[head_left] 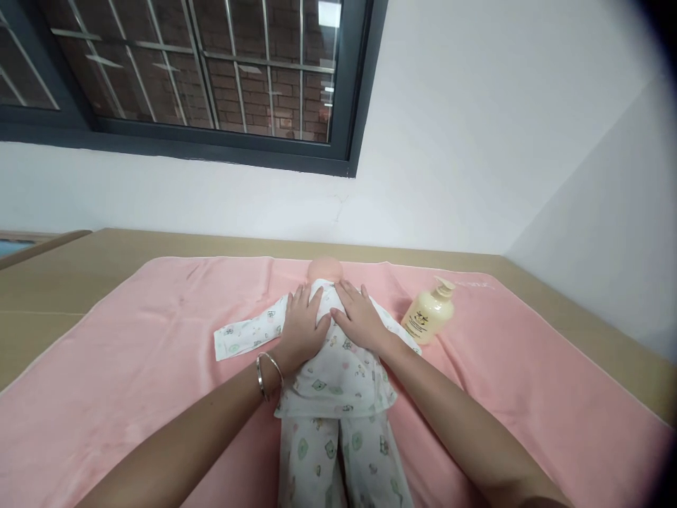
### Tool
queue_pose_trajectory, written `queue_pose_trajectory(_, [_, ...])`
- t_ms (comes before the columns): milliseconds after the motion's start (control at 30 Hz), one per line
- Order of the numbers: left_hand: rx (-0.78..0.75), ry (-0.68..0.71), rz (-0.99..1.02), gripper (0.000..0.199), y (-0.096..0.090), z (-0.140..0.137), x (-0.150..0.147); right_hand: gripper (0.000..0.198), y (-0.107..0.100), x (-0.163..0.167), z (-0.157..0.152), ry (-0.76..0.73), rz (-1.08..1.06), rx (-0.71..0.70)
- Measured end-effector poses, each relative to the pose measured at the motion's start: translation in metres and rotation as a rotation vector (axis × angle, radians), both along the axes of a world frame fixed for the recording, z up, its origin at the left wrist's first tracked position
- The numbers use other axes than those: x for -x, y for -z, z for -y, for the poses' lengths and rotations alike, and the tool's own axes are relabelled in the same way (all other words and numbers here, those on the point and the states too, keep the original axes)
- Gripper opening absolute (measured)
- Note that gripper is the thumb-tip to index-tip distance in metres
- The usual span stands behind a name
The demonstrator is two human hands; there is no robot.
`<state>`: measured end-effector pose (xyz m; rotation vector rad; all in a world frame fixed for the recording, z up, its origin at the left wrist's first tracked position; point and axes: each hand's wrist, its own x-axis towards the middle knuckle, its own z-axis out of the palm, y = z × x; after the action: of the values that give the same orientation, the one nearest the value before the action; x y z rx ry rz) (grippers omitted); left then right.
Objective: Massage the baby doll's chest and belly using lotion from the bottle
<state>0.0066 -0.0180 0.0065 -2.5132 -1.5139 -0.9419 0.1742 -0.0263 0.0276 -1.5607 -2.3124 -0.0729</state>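
Note:
A baby doll (pixel 325 269) lies on a pink towel, dressed in a white printed long-sleeved top (pixel 338 384) and matching trousers (pixel 364 451). Only the rounded top of its head shows beyond the collar. My left hand (pixel 304 326) rests flat on the left side of the doll's chest, fingers stretched towards the shoulder. On the other side of the chest lies my right hand (pixel 360 316), also flat with its fingers extended. The two thumbs come close together at the middle. A silvery bangle (pixel 269 375) circles my left wrist.
The pink towel (pixel 159 367) covers most of a wooden tabletop (pixel 68 282). Beside the doll's right-hand sleeve stands a pale yellow pump bottle (pixel 429 312), slightly tilted in view. A white wall (pixel 434 141) and a dark-framed barred window (pixel 222 137) rise behind the table.

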Motion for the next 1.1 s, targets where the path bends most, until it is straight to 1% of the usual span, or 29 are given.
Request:
queue_pose_trajectory(133, [-0.179,0.059,-0.006,0.041,-0.005,0.009,0.001,0.052,-0.002,0.018,0.028,0.104,0.077,-0.092])
queue_pose_trajectory(167, [-0.204,0.053,-0.005,0.038,-0.006,0.012,0.001,0.051,-0.002,0.022,0.035,0.123,0.102,-0.115])
queue_pose_trajectory(233, [-0.201,0.019,0.002,0.035,-0.006,0.014,0.001,0.05,-0.001,0.026,0.044,0.145,0.124,-0.128])
queue_pose_trajectory(300, [-0.159,-0.049,0.021,0.039,-0.004,0.012,0.0,0.051,-0.002,0.023,0.04,0.161,0.095,-0.09])
queue_pose_trajectory(367, [-0.124,-0.107,0.035,0.048,0.0,0.007,0.0,0.054,-0.002,0.015,0.026,0.166,0.046,-0.033])
queue_pose_trajectory(400, [-0.116,-0.114,0.035,0.051,0.002,0.004,0.0,0.056,-0.002,0.01,0.018,0.154,0.03,-0.013])
queue_pose_trajectory(467, [-0.123,-0.079,0.021,0.052,0.003,0.001,0.0,0.059,-0.002,0.004,0.006,0.117,0.025,-0.001])
queue_pose_trajectory(533, [-0.159,-0.02,0.005,0.047,0.001,0.003,0.0,0.056,-0.002,0.004,0.006,0.094,0.047,-0.023])
queue_pose_trajectory(633, [-0.216,0.017,-0.021,0.035,-0.006,0.015,-0.001,0.05,-0.001,0.015,0.025,0.088,0.115,-0.1])
queue_pose_trajectory(700, [-0.218,0.01,-0.035,0.033,-0.009,0.021,-0.002,0.046,-0.001,0.021,0.036,0.077,0.146,-0.136])
queue_pose_trajectory(733, [-0.205,-0.004,-0.036,0.033,-0.009,0.022,-0.002,0.045,-0.002,0.021,0.038,0.074,0.141,-0.133])
queue_pose_trajectory(800, [-0.155,-0.043,-0.027,0.04,-0.007,0.019,-0.002,0.045,-0.004,0.017,0.033,0.097,0.094,-0.085])
queue_pose_trajectory(867, [-0.09,-0.051,-0.016,0.051,-0.004,0.011,-0.001,0.05,-0.005,0.007,0.019,0.139,0.048,-0.008])
queue_pose_trajectory(933, [-0.045,-0.018,-0.012,0.056,-0.001,0.003,0.002,0.059,-0.004,-0.002,0.004,0.157,0.043,0.045])
queue_pose_trajectory(1000, [-0.048,0.026,-0.017,0.055,-0.001,-0.001,0.003,0.061,-0.002,-0.004,-0.002,0.149,0.062,0.047])
queue_pose_trajectory(1100, [-0.147,0.091,-0.036,0.046,-0.004,0.001,0.005,0.053,0.0,0.005,0.01,0.125,0.097,-0.02])
